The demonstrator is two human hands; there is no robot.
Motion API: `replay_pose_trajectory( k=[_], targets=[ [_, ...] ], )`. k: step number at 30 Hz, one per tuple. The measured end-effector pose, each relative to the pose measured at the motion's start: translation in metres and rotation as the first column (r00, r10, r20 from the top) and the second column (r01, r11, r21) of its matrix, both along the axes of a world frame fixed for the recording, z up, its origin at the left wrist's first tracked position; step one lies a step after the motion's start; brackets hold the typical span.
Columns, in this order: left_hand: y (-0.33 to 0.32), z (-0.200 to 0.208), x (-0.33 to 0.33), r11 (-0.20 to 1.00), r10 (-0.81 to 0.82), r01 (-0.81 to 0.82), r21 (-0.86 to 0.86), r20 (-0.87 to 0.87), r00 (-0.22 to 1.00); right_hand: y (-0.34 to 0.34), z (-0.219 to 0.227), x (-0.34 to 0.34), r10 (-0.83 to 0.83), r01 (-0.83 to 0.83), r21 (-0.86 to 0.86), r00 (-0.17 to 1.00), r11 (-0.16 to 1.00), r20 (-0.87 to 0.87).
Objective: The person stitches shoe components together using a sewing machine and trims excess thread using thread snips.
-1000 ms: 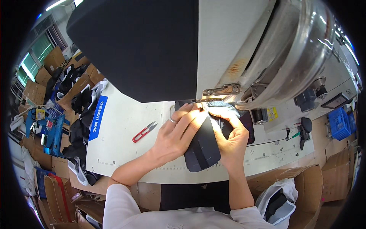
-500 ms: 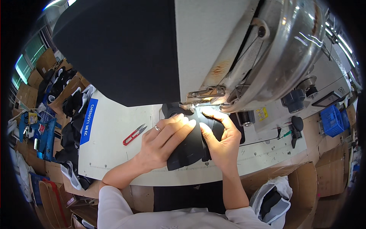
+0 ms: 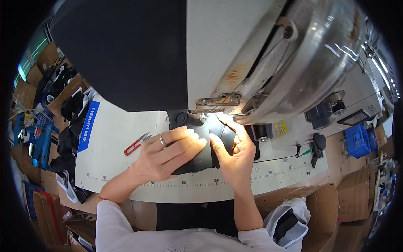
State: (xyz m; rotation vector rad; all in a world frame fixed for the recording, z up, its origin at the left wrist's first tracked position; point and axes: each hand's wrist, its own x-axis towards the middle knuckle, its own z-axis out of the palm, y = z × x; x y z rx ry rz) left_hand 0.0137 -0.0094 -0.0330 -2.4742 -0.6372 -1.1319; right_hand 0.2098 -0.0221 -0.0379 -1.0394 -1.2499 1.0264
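Under the sewing machine [image 3: 235, 46] lies a piece of black fabric [image 3: 191, 166] with a stitched seam, its far edge near the lit presser foot [image 3: 204, 118]. My left hand [image 3: 161, 153], a ring on one finger, presses bent fingers together onto the left part of the cloth. On the other side my right hand [image 3: 237, 157] pinches the fabric, thumb on top and fingers curled round its right edge. The needle tip is too small to make out. Red-handled thread snips [image 3: 135, 145] rest on the white table [image 3: 113, 161], left of my left hand.
Dark garment pieces [image 3: 69, 143] hang along the table's left edge. At the right stand a cardboard box [image 3: 323, 206] with a white bag [image 3: 296, 222] and a blue crate [image 3: 357, 140]. The machine head overhangs my hands closely.
The black fabric lies flatter and its near edge has drawn up toward the machine; more of the seam shows between my hands. Both hands keep their hold. The whole view has shifted slightly.
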Motion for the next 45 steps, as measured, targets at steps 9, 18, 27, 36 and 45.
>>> replay_pose_trajectory(
  k=[9, 18, 27, 36, 45],
  targets=[
    [0.008, 0.000, -0.008, 0.994, -0.045, 0.053, -0.093, 0.086, 0.995, -0.003, 0.004, -0.003, -0.069, 0.081, -0.113, 0.991, 0.990, 0.114],
    [0.012, 0.010, -0.002, 0.989, 0.002, 0.003, -0.148, 0.037, 0.999, 0.002, -0.007, -0.003, -0.032, 0.031, -0.014, 0.990, 0.999, -0.137],
    [0.013, -0.008, -0.002, 0.999, -0.031, 0.029, 0.026, 0.079, 0.996, 0.004, -0.011, -0.005, -0.080, 0.084, 0.043, 0.993, 0.996, -0.084],
    [0.019, -0.004, -0.005, 0.997, 0.001, 0.005, -0.082, 0.077, 0.997, 0.006, -0.009, -0.007, -0.030, 0.034, 0.014, 0.976, 0.999, -0.215],
    [0.025, -0.005, -0.005, 0.998, -0.069, 0.069, 0.000, 0.083, 0.994, 0.007, -0.009, -0.007, -0.024, 0.029, 0.021, 0.981, 0.999, -0.194]
  ],
)
